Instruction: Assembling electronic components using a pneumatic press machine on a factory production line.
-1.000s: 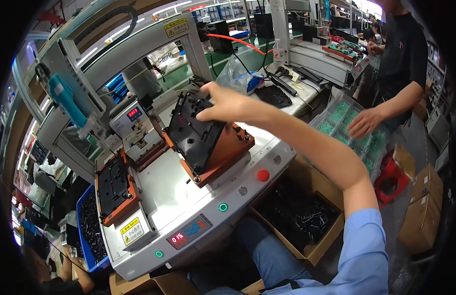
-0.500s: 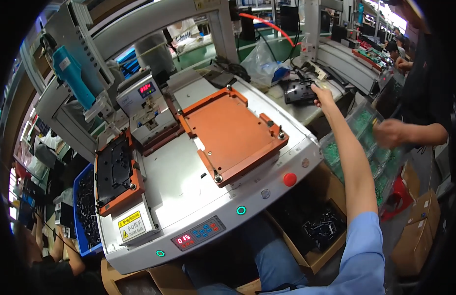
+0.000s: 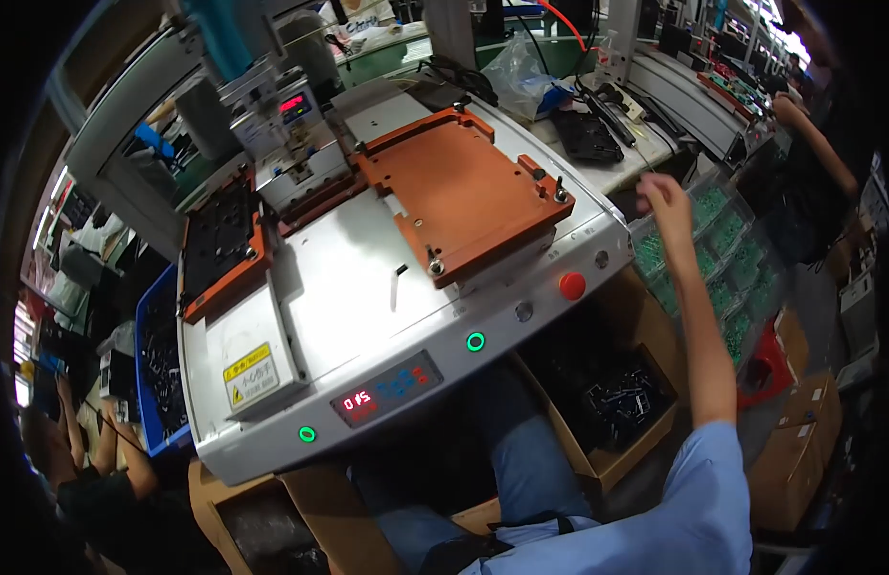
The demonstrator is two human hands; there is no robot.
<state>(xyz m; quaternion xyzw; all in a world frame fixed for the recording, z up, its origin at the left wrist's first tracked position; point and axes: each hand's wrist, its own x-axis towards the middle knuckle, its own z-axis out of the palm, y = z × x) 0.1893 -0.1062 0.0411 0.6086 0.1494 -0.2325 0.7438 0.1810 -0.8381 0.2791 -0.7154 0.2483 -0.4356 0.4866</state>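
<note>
My right hand (image 3: pixel 667 198) hangs in the air off the machine's right edge, above the trays of small green parts (image 3: pixel 727 254). Its fingers are loosely apart and hold nothing. A black moulded part (image 3: pixel 588 140) lies on the white bench behind the hand, apart from it. The right orange fixture plate (image 3: pixel 463 187) on the machine bed is bare. The left orange fixture (image 3: pixel 219 251) carries a black part. My left hand is out of the picture.
The machine's front panel has a red button (image 3: pixel 572 286), two green lit buttons (image 3: pixel 476 341), and a red digit display (image 3: pixel 358 402). A cardboard box of black parts (image 3: pixel 617 407) sits below right, a blue bin (image 3: pixel 155 369) at left. A co-worker's arm (image 3: pixel 813 144) reaches in at far right.
My right hand lifted the black part off the right orange fixture, set it on the bench behind, and has drawn back toward the green trays. The fixture is now bare.
</note>
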